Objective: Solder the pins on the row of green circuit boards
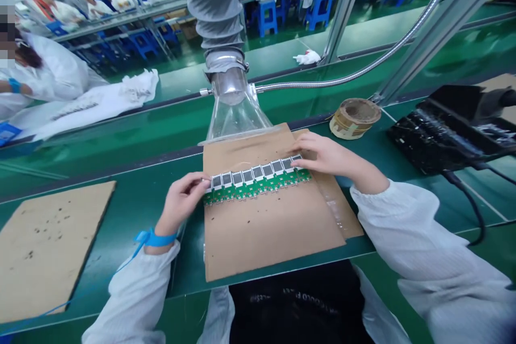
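A long green circuit board strip (258, 187) with a row of small grey screens along its far edge lies slightly slanted on a brown cardboard sheet (274, 226). At its left end, my left hand (183, 199) pinches the corner between thumb and fingers. A blue wrist strap (155, 238) circles that wrist. My right hand (322, 155) is at the other end, its thumb on the last screens and its fingers stretched just beyond the far edge, holding the strip there. Part of the right end is hidden under the thumb.
Behind the cardboard stands a clear fume hood (237, 118) on a grey duct (213, 0). To the right are a tape roll (355, 118) and a black soldering stand (451, 123). Another cardboard sheet (52, 247) lies left. A co-worker (52, 70) sits across the line.
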`<state>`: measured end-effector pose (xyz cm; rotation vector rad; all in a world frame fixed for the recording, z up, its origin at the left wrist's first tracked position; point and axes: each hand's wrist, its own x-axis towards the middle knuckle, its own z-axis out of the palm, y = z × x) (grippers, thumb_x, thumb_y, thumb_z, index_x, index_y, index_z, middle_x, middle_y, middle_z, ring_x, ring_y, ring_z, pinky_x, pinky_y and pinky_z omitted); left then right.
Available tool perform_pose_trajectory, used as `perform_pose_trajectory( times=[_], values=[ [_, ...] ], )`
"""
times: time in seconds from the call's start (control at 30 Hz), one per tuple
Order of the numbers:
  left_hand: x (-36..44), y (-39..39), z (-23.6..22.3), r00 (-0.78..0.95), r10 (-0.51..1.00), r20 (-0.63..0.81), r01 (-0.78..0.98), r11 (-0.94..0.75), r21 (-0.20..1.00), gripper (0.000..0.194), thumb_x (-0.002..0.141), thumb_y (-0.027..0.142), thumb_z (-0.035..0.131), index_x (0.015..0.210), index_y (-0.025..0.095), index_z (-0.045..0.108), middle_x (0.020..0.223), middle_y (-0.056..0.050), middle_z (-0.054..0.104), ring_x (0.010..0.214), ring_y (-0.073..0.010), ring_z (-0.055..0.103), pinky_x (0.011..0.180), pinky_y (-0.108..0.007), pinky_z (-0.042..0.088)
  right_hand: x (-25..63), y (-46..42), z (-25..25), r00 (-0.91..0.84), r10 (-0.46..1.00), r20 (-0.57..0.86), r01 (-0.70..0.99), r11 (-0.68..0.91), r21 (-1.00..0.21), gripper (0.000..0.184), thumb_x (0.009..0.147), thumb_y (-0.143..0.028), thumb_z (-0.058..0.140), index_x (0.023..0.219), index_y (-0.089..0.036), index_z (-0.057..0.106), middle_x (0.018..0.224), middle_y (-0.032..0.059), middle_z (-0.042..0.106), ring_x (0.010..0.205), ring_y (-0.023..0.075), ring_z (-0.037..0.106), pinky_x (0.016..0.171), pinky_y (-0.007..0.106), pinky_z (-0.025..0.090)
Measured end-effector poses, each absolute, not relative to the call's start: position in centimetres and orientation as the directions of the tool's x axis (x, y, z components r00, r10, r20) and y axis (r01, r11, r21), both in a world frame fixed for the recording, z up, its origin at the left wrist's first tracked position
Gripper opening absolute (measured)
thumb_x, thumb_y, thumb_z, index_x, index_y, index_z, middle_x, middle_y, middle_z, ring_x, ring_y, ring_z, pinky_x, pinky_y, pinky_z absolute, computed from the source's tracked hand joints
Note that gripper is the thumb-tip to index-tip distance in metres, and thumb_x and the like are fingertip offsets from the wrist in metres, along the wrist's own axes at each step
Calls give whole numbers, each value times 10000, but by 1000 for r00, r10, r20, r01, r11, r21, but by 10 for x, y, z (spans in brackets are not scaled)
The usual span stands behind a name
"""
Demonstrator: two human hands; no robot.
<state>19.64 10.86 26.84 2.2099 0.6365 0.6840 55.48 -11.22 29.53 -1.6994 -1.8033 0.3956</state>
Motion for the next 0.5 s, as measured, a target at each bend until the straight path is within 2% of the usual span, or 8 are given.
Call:
perform_pose_trajectory(
  times=[0.1, 0.13, 0.17, 0.23, 0.3, 0.37, 0.43, 0.5],
  values=[
    [224, 75, 286, 875, 380, 301, 89, -736, 671, 167, 1026, 308, 646, 980, 178, 742, 626, 59, 480, 537, -83, 374, 546, -225, 328, 526, -115, 305, -104, 972, 212, 702, 223, -676, 493, 1005, -588, 693, 1365, -250, 699, 1274, 87, 707, 1178, 275, 659, 1000, 402, 506],
    [233, 66, 291, 900, 304, 311, 40, -769, 638, 149, 1032, 286, 641, 991, 184, 741, 617, 70, 442, 533, -79, 358, 547, -224, 316, 517, -117, 309, -146, 975, 168, 680, 222, -699, 427, 1033, -549, 671, 1339, -254, 709, 1261, 72, 724, 1137, 257, 678, 973, 384, 510],
    [242, 60, 295, 911, 266, 315, 14, -784, 620, 131, 1037, 269, 636, 1015, 190, 738, 607, 81, 397, 530, -77, 346, 551, -221, 312, 511, -121, 312, -167, 977, 131, 672, 210, -710, 322, 1083, -493, 601, 1233, -250, 750, 1145, 49, 759, 1010, 231, 704, 900, 364, 516],
    [255, 54, 302, 921, 230, 315, -6, -798, 602, 106, 1043, 250, 630, 1023, 199, 721, 602, 94, 340, 525, -75, 336, 551, -216, 304, 504, -130, 319, -151, 985, 81, 664, 161, -730, 353, 1135, -419, 489, 1067, -243, 787, 982, 23, 781, 865, 204, 712, 812, 340, 505],
    [261, 53, 304, 932, 225, 285, 6, -793, 609, 94, 1043, 254, 634, 996, 200, 695, 591, 103, 314, 515, -76, 331, 540, -214, 301, 506, -145, 323, -130, 991, 34, 620, 107, -777, 391, 1142, -394, 449, 1070, -244, 803, 887, 13, 777, 796, 184, 714, 755, 311, 502],
    [263, 52, 303, 947, 199, 251, -3, -778, 629, 114, 1045, 265, 639, 960, 197, 674, 595, 100, 403, 505, -73, 350, 532, -211, 320, 511, -162, 324, -150, 987, -56, 548, 36, -836, 399, 1142, -394, 441, 1160, -244, 810, 717, -14, 718, 658, 156, 674, 676, 280, 494],
    [265, 48, 299, 961, 134, 243, -59, -756, 652, 119, 1047, 256, 642, 949, 196, 675, 669, 71, 569, 519, -66, 415, 542, -202, 360, 516, -181, 322, -161, 977, -142, 479, -48, -876, 417, 1144, -397, 431, 1209, -234, 810, 574, -44, 624, 545, 141, 609, 615, 263, 481],
    [267, 41, 293, 960, 78, 270, -132, -723, 678, 99, 1044, 223, 646, 957, 197, 685, 765, 41, 669, 552, -61, 483, 551, -190, 386, 518, -202, 316, -120, 975, -184, 415, -119, -902, 423, 1145, -401, 427, 1239, -224, 800, 563, -44, 618, 545, 140, 612, 604, 256, 486]
  ],
)
